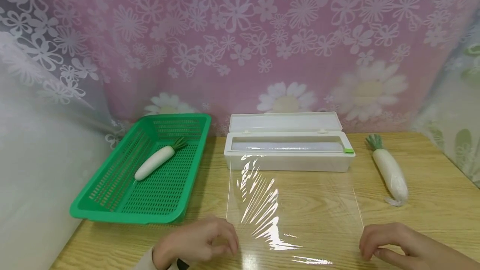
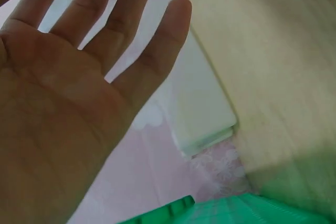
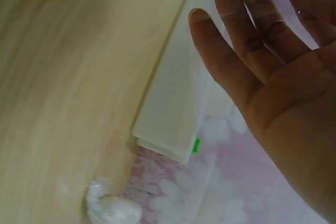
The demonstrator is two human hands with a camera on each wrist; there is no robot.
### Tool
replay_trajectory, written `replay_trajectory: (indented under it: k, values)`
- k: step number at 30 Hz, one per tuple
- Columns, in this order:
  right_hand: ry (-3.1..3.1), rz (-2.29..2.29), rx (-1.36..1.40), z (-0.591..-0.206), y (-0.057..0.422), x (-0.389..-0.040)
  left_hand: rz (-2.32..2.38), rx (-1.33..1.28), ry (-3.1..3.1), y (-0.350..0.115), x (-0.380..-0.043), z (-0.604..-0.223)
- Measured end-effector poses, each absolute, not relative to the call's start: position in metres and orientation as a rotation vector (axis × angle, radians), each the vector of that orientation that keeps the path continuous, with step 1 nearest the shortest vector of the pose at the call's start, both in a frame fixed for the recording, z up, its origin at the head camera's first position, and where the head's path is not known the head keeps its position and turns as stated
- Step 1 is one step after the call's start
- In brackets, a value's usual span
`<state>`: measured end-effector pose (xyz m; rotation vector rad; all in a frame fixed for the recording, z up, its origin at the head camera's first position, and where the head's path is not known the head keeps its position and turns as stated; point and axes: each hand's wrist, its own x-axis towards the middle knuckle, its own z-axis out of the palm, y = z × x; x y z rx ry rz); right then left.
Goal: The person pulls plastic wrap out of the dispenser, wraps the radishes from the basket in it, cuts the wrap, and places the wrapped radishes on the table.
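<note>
A sheet of clear plastic wrap stretches from a white wrap dispenser box toward me, its surface creased and shiny. My left hand holds the sheet near its left front corner, thumb and forefinger bent together. At the right front corner my right hand pinches the film the same way. Both wrist views show the other fingers of the left hand and right hand fairly straight, with film across some of them. The thumb-to-finger contact lies outside those views. Inside the open-lidded box lies the roll.
A green basket at the left contains a white radish with green stems. On the right of the wooden table lies another radish wrapped in film. Behind everything hangs a floral curtain.
</note>
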<state>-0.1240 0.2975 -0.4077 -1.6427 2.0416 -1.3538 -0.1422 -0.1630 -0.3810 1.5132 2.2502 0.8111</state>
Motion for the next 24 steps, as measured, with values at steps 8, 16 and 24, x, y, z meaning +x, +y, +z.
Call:
replay_trajectory:
  k: [8,16,24]
  values:
    - [2.181,-1.23,-1.597,-0.437,0.293,-0.127,0.588,1.452,2.406,-0.155,-0.141,-0.396]
    - [2.374,-1.083,-1.61,-0.462,0.29,-0.124,0.61,1.399,2.377,-0.151,-0.14,-0.403]
    - [2.467,-1.026,-1.345,-0.476,0.3,-0.126,0.669,1.319,2.348,-0.151,-0.14,-0.405]
